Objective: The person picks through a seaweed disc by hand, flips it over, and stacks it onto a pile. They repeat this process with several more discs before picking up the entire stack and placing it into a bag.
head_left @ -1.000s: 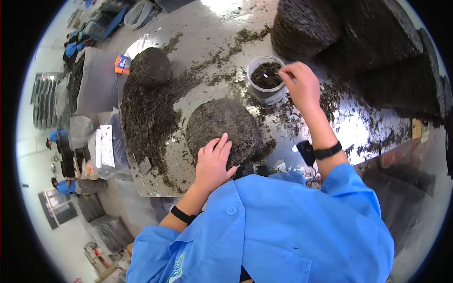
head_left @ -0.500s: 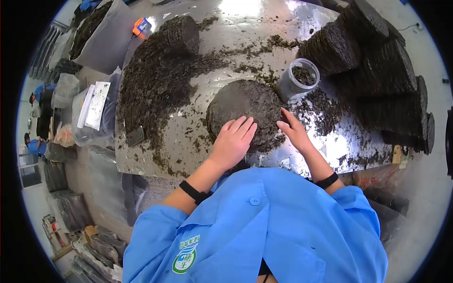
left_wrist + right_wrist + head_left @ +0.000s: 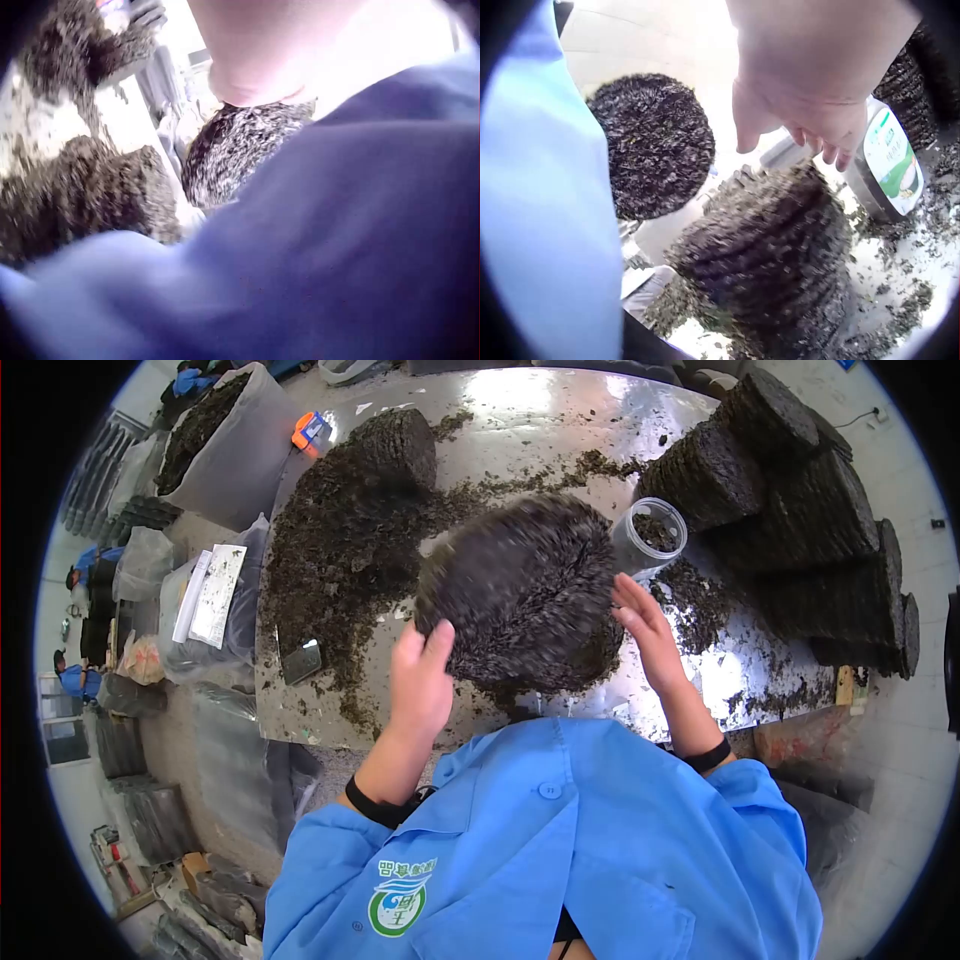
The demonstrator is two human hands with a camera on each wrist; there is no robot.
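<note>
A round, dark cake of what looks like dried seaweed (image 3: 656, 146) is tilted up off a stack. My left hand (image 3: 420, 685) grips its near left edge, thumb along the side. In the left wrist view, the seaweed cake (image 3: 244, 150) shows just beyond the hand. Below it, the stack of similar cakes (image 3: 772, 255) stands on the table. My right hand (image 3: 655, 635) is at the stack's right side with fingers extended and nothing in them. Beside that hand is a clear plastic jar (image 3: 628, 550) with dark flakes inside.
On the metal table (image 3: 500, 420), loose dark flakes (image 3: 335, 540) heap at the left around a smaller stack (image 3: 400, 445). Tall stacks of cakes (image 3: 790, 500) line the right. A phone-like dark slab (image 3: 302, 661) and an orange-and-blue object (image 3: 311, 433) lie leftward.
My right hand has left the jar and come to the stack's right side. My left hand slid to the left edge and lifted the top cake. The head view has shifted.
</note>
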